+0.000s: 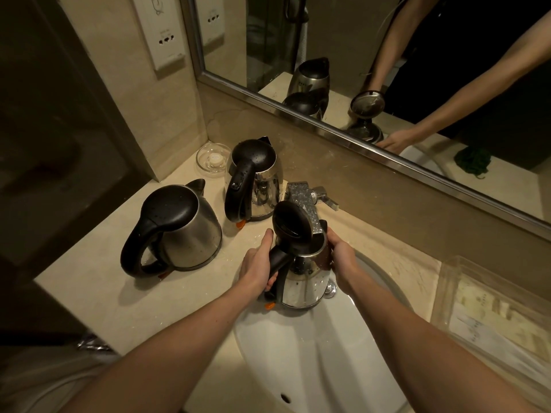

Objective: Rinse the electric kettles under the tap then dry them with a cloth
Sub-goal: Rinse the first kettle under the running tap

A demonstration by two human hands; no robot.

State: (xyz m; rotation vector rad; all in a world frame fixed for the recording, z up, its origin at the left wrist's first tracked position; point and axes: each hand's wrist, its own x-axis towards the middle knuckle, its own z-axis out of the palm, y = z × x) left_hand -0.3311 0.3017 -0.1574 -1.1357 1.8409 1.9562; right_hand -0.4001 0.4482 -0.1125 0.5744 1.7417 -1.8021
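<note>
A steel kettle (304, 286) with a black handle sits upright over the white sink (298, 353), its black lid (290, 217) flipped open under the chrome tap (304, 198). My left hand (259, 265) grips the kettle's handle. My right hand (343, 259) wraps around its upper body near the spout. Two more steel kettles stand on the counter to the left: a round one (176, 231) with its lid closed and a taller one (253, 180) behind it. I cannot tell whether water is running. No cloth shows on the counter.
A glass dish (213, 158) sits in the back left corner of the beige counter (119, 293). A clear plastic tray (492, 317) lies to the right of the sink. The mirror (387, 70) runs along the back wall, reflecting a green bundle at the right.
</note>
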